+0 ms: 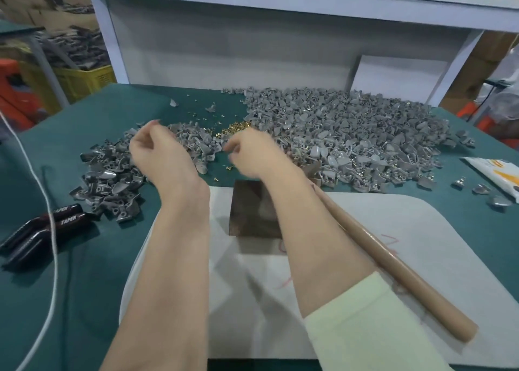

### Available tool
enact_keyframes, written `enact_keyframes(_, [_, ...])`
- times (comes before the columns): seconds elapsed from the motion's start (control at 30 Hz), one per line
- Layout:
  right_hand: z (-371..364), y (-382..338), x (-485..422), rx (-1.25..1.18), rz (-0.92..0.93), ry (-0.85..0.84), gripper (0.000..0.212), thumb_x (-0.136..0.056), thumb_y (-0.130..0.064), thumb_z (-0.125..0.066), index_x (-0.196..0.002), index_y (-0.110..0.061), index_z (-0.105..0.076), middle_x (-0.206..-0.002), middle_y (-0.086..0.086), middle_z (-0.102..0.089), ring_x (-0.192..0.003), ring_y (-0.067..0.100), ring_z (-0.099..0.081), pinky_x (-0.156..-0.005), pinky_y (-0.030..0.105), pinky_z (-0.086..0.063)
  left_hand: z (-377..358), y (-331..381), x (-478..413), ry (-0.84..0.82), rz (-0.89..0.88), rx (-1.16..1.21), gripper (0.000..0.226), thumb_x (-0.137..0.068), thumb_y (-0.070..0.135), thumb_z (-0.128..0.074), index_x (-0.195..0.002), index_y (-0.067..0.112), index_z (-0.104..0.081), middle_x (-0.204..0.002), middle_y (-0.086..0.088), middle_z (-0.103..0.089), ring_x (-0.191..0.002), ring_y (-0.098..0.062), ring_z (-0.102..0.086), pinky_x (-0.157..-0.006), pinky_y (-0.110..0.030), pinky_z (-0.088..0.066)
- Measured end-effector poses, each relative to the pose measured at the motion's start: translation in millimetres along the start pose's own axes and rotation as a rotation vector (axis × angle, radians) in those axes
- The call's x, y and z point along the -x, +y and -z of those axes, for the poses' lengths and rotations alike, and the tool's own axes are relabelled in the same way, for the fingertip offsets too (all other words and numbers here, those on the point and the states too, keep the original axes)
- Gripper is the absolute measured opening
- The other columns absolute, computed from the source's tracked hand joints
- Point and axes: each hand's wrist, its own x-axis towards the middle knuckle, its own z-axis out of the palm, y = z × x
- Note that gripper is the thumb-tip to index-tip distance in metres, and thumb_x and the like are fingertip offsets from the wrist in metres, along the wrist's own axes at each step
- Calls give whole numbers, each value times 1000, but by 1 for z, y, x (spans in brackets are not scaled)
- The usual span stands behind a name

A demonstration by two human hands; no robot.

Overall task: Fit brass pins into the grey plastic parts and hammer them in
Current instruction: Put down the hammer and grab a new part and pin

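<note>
Both forearms are spanning the white mat [421,244], the right one wearing a cream sleeve [365,323]. Left hand [151,149] and right hand [252,154] are hovering side by side with fingers curling inward. Blur is hiding whether either is pinching anything, so the grip cannot be told.

Brass pins [237,126] are lying in a small heap just beyond the right fingertips, with a few loose pins [229,168] directly beneath them. Grey plastic parts [351,140] are filling a broad pile to the outer side of the right fingers. A smaller, darker pile [112,179] is sitting beneath and outside the left fingers. Behind both wrists, toward the body, a dark metal block [250,210] is resting on the mat. The hammer handle [393,264] is lying alongside the right forearm, unheld.

Judged step: the operator is selecting one pin and one part for mating. This is going best when:
- one pin is being taken by its head, leaving the shank pointing free;
- the part is being turned until its hole is facing up;
- the shank is being seated squarely by finger pressure before transfer to the block.

A tilted pin is likely risking a bend or a marked part under the hammer.
</note>
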Motion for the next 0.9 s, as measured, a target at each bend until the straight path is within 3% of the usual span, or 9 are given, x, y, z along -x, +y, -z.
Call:
enact_keyframes(0.1, [-21, -27, -16, 120, 2, -190, 36, -89, -4, -49, -122, -11, -60, -121, 10, -62, -104, 29, -60, -93, 36, -50, 0, 2, 0, 29, -2, 26, 11, -91, 7, -43, -92, 16, -48, -91, -4, -49, -74, -12, -45, -72, -27, -35])
enact_keyframes(0.17, [-33, -36, -17, 107, -11, -211, 24, -88, -3, -46, -105, -7, -63, -111, 12, -61, -97, 30, -58, -83, 34, -50, -1, 1, 1, 32, -11, 14, 11, -92, 8, -44, -97, 16, -50, -94, -2, -52, -77, -10, -50, -73, -25, -39])
enact_keyframes(0.23, [-41, -39, -13, 55, -8, -158, 14, -90, -4, -45, -93, -6, -58, -106, 16, -61, -92, 31, -57, -72, 30, -42, -2, 0, 3, 28, -18, 5, 12, -93, 9, -44, -101, 15, -50, -94, 2, -54, -78, -6, -52, -74, -24, -41])
enact_keyframes(0.33, [-44, -40, -8, -7, -19, -88, 18, -93, -8, -46, -105, -3, -58, -113, 18, -61, -102, 34, -58, -72, 30, -39, -4, -2, 3, 4, -18, -5, 15, -92, 9, -44, -104, 13, -51, -99, 1, -54, -85, -7, -54, -78, -27, -41])
enact_keyframes(0.47, [-24, -34, -8, -72, -40, 42, 13, -90, -7, -49, -93, -5, -61, -99, 16, -64, -96, 32, -62, -69, 30, -41, -7, -6, 8, -103, -87, -71, 13, -93, 9, -48, -105, 14, -48, -96, 4, -56, -85, -8, -57, -80, -25, -46])
enact_keyframes(0.57, [8, -13, 3, -218, -83, 158, 13, -90, -16, -58, -79, -11, -65, -83, 8, -64, -82, 23, -60, -67, 26, -41, -9, -11, 13, -298, -178, -273, 18, -91, 7, -54, -107, 14, -51, -90, 0, -59, -73, -6, -55, -65, -14, -43])
enact_keyframes(0.63, [29, 5, 21, -348, -99, 156, 23, -88, -18, -60, -65, -15, -61, -68, 7, -61, -68, 20, -54, -62, 30, -43, -11, -14, 18, -531, -203, -486, 17, -91, 6, -54, -103, 18, -56, -91, -1, -62, -73, -7, -55, -68, -15, -42])
enact_keyframes(0.77, [44, 37, 53, -479, -147, 135, 19, -84, -16, -61, -68, -9, -67, -70, 17, -67, -62, 20, -56, -69, 43, -54, -10, -16, 31, -987, -173, -693, 20, -91, -2, -55, -97, 15, -63, -94, -2, -64, -80, -7, -58, -83, -21, -48])
enact_keyframes(0.9, [38, 57, 63, -650, -169, 141, 24, -88, -16, -64, -64, -15, -61, -55, 2, -61, -53, 12, -55, -52, 22, -46, -11, -17, 40, -1099, -141, -766, 24, -86, -1, -64, -107, 10, -61, -94, 1, -63, -76, -7, -62, -67, -10, -49])
